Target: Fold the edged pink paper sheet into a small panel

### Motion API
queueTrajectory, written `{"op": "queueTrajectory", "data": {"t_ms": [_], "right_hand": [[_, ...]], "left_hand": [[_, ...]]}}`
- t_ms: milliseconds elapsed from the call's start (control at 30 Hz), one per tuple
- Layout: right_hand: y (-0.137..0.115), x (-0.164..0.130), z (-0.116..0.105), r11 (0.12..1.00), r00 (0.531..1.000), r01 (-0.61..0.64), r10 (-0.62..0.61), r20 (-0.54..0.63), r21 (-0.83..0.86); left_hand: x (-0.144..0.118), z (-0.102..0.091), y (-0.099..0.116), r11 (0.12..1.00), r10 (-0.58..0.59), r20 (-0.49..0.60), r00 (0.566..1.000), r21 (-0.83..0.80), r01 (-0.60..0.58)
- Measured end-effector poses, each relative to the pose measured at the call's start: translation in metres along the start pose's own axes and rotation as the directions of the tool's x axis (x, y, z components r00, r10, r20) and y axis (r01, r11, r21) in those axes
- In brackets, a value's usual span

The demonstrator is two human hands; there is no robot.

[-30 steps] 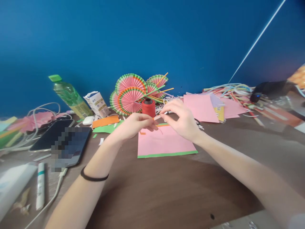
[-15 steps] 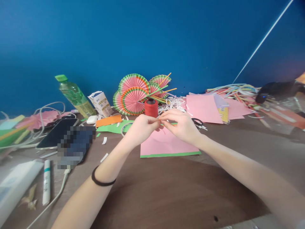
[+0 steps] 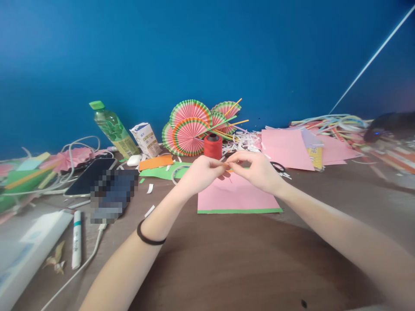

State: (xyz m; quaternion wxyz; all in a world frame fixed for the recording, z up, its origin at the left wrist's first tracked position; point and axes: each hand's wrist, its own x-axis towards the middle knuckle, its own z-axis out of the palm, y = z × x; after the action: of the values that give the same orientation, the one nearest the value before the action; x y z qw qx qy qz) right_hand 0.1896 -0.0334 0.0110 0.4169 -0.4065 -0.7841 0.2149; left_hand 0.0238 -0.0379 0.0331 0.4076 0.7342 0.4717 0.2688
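My left hand (image 3: 203, 175) and my right hand (image 3: 256, 170) meet at the fingertips, both pinched closed. Between them shows a small orange piece (image 3: 226, 165); its kind is too small to make out. A thin strand seems to hang just below the fingers. Beneath the hands lies a pink paper sheet (image 3: 240, 198) with a green strip (image 3: 240, 211) along its near edge. Its far side is partly covered by my hands. Right behind them stands a red thread spool (image 3: 213, 147).
Pleated paper fans (image 3: 190, 134) lean against the blue wall. A green bottle (image 3: 115, 131), a carton (image 3: 145, 139) and a phone (image 3: 118, 194) are at left, with a marker (image 3: 76, 239) nearer. Pink sheets (image 3: 285, 149) and black-handled scissors (image 3: 278, 167) lie at right.
The view has turned slightly left, so everything sits farther right in the picture. My hands stay pinched together over the pink sheet, with slightly more orange showing between the fingertips.
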Motion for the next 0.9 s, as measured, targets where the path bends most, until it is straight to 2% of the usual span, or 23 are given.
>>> {"op": "queueTrajectory", "data": {"t_ms": [133, 233, 400, 533, 633, 700, 800, 867, 900], "right_hand": [[0.007, 0.004, -0.004, 0.993, 0.996, -0.081, 0.084, -0.041, 0.081], [0.022, 0.012, -0.010, 0.975, 0.982, -0.132, 0.153, -0.111, 0.176], [0.055, 0.026, -0.026, 0.919, 0.912, -0.276, 0.342, -0.225, 0.281], [0.077, 0.028, -0.041, 0.904, 0.855, -0.372, 0.422, -0.302, 0.213], [0.092, 0.026, -0.051, 0.897, 0.828, -0.443, 0.412, -0.380, 0.008], [0.100, 0.025, -0.054, 0.883, 0.836, -0.435, 0.324, -0.443, -0.176], [0.103, 0.025, -0.051, 0.872, 0.875, -0.328, 0.135, -0.464, -0.364], [0.098, 0.026, -0.046, 0.872, 0.916, -0.274, 0.107, -0.388, -0.406], [0.094, 0.026, -0.043, 0.886, 0.948, -0.245, 0.135, -0.287, -0.394]], "left_hand": [[0.001, -0.007, -0.001, 0.994, -0.041, 0.076, 0.996, -0.098, 0.048], [0.002, -0.018, -0.004, 0.991, -0.083, 0.140, 0.987, -0.094, 0.096], [0.004, -0.041, -0.015, 0.990, -0.092, 0.170, 0.981, -0.086, 0.108], [0.002, -0.059, -0.022, 0.992, -0.097, 0.122, 0.988, -0.062, 0.105], [-0.001, -0.070, -0.024, 0.992, -0.112, 0.077, 0.991, -0.056, 0.117], [-0.002, -0.075, -0.025, 0.991, -0.124, 0.034, 0.992, -0.042, 0.126], [-0.004, -0.079, -0.025, 0.990, -0.128, 0.002, 0.992, -0.058, 0.128], [-0.005, -0.080, -0.024, 0.985, -0.136, 0.003, 0.991, -0.110, 0.136], [-0.005, -0.080, -0.023, 0.980, -0.145, 0.001, 0.989, -0.138, 0.144]]}}
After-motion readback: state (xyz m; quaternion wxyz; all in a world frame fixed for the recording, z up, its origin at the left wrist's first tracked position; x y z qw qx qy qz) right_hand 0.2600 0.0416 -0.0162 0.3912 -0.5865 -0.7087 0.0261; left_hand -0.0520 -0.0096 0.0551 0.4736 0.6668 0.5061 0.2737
